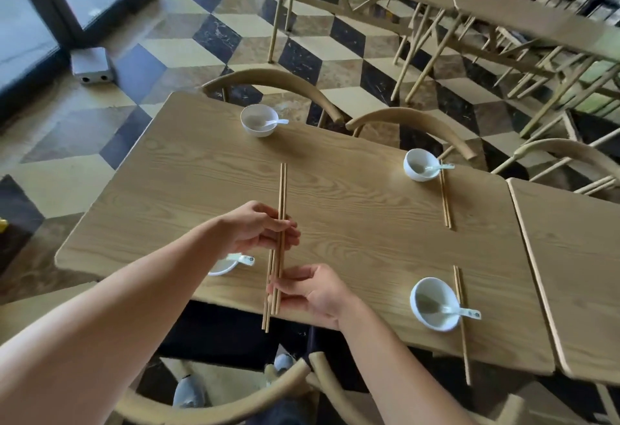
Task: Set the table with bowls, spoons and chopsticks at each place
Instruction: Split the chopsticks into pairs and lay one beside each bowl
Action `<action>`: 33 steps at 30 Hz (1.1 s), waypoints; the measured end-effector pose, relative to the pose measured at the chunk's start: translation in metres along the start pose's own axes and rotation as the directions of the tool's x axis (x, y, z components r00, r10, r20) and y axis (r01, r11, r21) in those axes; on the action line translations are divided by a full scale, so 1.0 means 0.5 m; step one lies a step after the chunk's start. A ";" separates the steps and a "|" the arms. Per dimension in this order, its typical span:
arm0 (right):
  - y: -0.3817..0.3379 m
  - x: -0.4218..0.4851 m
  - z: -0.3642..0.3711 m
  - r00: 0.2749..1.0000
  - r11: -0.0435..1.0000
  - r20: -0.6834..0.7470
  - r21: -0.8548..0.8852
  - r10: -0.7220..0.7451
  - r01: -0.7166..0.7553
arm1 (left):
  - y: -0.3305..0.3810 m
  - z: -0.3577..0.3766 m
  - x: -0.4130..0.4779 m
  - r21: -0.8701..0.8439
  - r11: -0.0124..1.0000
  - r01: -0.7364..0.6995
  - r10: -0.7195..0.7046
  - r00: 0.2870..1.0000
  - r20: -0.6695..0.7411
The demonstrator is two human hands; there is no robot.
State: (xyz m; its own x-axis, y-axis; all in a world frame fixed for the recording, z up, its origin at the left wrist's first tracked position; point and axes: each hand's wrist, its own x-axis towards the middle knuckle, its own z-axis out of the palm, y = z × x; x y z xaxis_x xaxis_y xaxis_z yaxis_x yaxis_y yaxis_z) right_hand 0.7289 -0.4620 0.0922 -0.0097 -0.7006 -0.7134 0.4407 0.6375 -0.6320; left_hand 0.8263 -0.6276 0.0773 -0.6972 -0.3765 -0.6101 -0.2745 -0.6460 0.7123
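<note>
1. As I read the head view from its left edge, a grey box (90, 67) sits on the tiled floor, well apart from the tabletop (201, 163).
2. At the near-left place I see a white bowl (221, 267), mostly hidden under the left forearm. Its spoon handle (242, 259) pokes out to the right.
3. The left hand (258, 228) hovers over the tabletop with its fingers curled round the held chopsticks (281, 196) at about mid-length.
4. Close to the far edge stands the far-left bowl (259, 120), with a white spoon (276, 121) resting in it, handle to the right.
5. The held chopsticks run near to far. Their upper tips are over the middle of the tabletop, and their lower ends fan apart past the near edge.
6. The right hand (315, 293) pinches the lower part of that bundle between thumb and fingertips.
7. The far-right bowl (421, 165) holds a spoon (443, 166), and a laid pair (445, 199) runs toward me from just beside it.
8. The near-right bowl (434, 304) also holds a spoon (466, 312), whose handle crosses another pair (464, 340). That pair overhangs the near edge.
9. A second table (570, 257) stands just beside, on the right.
</note>
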 end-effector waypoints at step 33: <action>-0.343 0.656 -0.173 0.956 0.970 -0.283 -0.199 0.081 -0.141 | 0.149 -0.201 0.592 0.152 0.985 0.080 0.005 0.871 -0.491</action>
State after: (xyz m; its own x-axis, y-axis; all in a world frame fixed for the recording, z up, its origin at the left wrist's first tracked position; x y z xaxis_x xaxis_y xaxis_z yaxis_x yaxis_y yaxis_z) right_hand 0.5725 -0.7736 -0.0596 -0.2275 -0.5272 -0.8188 0.2503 0.7809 -0.5723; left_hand 0.6663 -0.8537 -0.0851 -0.2839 -0.6570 -0.6983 -0.4272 -0.5653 0.7056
